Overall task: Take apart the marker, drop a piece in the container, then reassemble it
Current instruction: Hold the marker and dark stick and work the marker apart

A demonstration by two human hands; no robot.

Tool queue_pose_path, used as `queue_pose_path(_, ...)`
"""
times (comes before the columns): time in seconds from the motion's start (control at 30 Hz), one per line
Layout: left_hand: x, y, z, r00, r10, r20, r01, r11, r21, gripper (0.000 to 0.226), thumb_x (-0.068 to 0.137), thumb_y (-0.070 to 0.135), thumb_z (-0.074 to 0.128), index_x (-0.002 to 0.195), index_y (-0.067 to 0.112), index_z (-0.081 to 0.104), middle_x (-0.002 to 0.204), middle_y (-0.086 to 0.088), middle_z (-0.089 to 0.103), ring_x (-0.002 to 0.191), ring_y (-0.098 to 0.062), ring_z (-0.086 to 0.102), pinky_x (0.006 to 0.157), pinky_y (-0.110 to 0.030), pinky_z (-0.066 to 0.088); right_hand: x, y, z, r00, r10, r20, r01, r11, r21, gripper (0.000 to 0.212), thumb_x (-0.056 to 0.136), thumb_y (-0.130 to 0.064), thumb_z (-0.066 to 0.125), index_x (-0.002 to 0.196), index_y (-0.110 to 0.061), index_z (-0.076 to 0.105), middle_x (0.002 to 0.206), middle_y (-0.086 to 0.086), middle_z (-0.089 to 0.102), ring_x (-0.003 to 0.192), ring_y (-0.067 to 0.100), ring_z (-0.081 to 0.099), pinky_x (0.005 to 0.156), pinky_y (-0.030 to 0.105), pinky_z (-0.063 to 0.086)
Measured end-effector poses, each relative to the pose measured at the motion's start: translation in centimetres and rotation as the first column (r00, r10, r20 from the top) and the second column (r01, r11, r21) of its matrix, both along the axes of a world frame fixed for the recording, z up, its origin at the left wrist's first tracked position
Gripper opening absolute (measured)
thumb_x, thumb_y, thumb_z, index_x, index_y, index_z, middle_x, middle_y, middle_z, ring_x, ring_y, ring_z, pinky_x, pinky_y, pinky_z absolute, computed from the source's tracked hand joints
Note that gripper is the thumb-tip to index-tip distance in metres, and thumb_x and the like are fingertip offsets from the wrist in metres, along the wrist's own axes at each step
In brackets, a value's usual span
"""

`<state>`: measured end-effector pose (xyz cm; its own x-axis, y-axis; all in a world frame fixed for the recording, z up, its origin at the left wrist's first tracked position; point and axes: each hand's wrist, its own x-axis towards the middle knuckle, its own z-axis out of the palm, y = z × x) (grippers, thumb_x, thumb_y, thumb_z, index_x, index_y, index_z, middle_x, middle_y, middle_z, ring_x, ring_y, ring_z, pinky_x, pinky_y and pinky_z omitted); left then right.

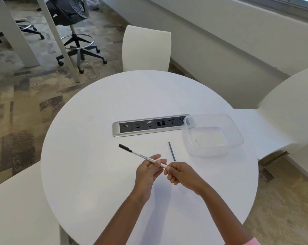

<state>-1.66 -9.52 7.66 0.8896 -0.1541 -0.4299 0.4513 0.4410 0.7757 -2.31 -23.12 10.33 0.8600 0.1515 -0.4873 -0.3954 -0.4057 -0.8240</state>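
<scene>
A thin white marker [140, 155] with a black cap at its far-left end is held above the round white table [96, 174]. My left hand [148, 171] grips the barrel near its rear. My right hand [180, 173] pinches the very rear end of the barrel. A dark grey thin rod [171, 151], a piece of the marker, lies loose on the table just beyond my hands. A clear plastic container [238, 135] stands to the right of the rod with nothing of the marker in it.
A silver and black power and data socket strip [149, 127] is set into the table behind the rod, touching the container's left corner. White chairs [146, 48] stand around the table. An office chair [75, 23] stands on the carpet at the far left.
</scene>
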Motion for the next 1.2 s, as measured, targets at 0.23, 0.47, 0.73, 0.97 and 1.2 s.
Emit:
queue_pose_path(0.23,1.4,1.6,0.9,1.000,0.024,0.015,-0.021,0.979,-0.202,0.018,0.095,0.005,0.039,0.097,0.007,0.057,0.078,-0.003,0.076,0.080,-0.016,0.072,0.069,-0.024,0.058,0.7,-0.5,1.2,0.972,0.174,-0.161,-0.161,0.983,0.093,0.032,0.096,-0.012,0.041,0.073,-0.017,0.062,0.065,-0.002,0.057,0.056,0.005,0.052,0.055,0.011,0.046)
queue_pose_path(0.47,1.4,1.7,1.1,0.995,0.103,0.010,-0.099,0.976,-0.193,0.016,0.091,0.002,0.046,0.082,0.008,0.057,0.066,-0.001,0.073,0.072,-0.013,0.071,0.067,-0.022,0.058,0.8,0.7,1.0,0.980,0.193,0.042,-0.184,0.970,-0.157,0.027,0.091,-0.010,0.047,0.069,-0.017,0.062,0.060,-0.007,0.056,0.055,0.004,0.050,0.050,0.005,0.038)
queue_pose_path(0.73,0.5,0.2,2.1,0.925,0.356,-0.129,-0.376,0.908,-0.184,0.015,0.088,-0.002,0.052,0.079,0.007,0.059,0.058,0.001,0.070,0.059,-0.011,0.069,0.061,-0.021,0.059,-0.3,2.2,-0.8,0.845,0.286,0.451,0.075,0.773,-0.630,0.016,0.088,-0.008,0.051,0.079,-0.002,0.063,0.080,0.014,0.067,0.075,0.029,0.059,0.060,0.030,0.037)
queue_pose_path(0.97,0.7,-0.5,2.8,0.869,0.435,-0.236,-0.468,0.877,-0.107,0.010,0.086,0.001,0.056,0.080,0.006,0.061,0.073,-0.009,0.067,0.069,-0.019,0.067,0.065,-0.024,0.058,-0.5,2.4,-2.0,0.668,0.377,0.642,0.287,0.665,-0.690,0.018,0.062,-0.001,0.080,0.061,-0.006,0.062,0.050,0.006,0.060,0.044,0.021,0.054,0.038,0.021,0.039)
queue_pose_path(1.2,1.2,0.2,2.9,0.906,0.370,-0.208,-0.400,0.908,-0.127,0.011,0.088,0.001,0.054,0.079,0.006,0.060,0.056,0.001,0.071,0.056,-0.009,0.069,0.063,-0.023,0.058,0.2,1.8,-0.6,0.942,-0.317,-0.108,0.331,0.930,0.158,0.056,0.094,-0.049,0.031,0.059,-0.014,0.057,0.048,-0.002,0.054,0.043,0.009,0.048,0.049,0.021,0.041)
